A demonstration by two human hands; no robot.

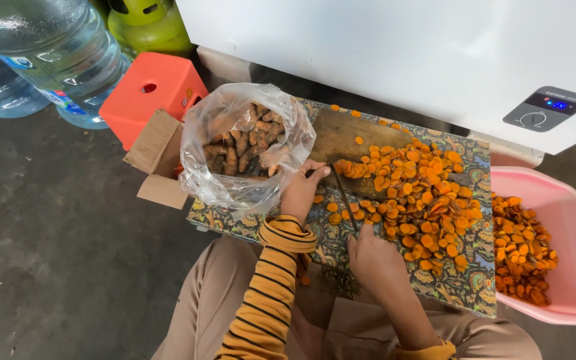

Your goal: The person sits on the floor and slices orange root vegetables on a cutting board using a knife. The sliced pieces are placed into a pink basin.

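Knife: a thin dark knife (345, 198) lies across the brown wooden cutting board (341, 137), in the middle of it.
Right hand (376, 259): its fingers are closed tight around the knife handle, at the near edge of the board.
Left hand (303, 189): its fingers press down on an orange root piece, right beside the blade.
Slices: a big heap of round orange slices (421, 207) covers the board's right side.
Bag: a clear plastic bag of brown roots (245, 148) sits at the left edge.
Tub: a pink plastic tub (565, 220) holds more slices, past the right edge.
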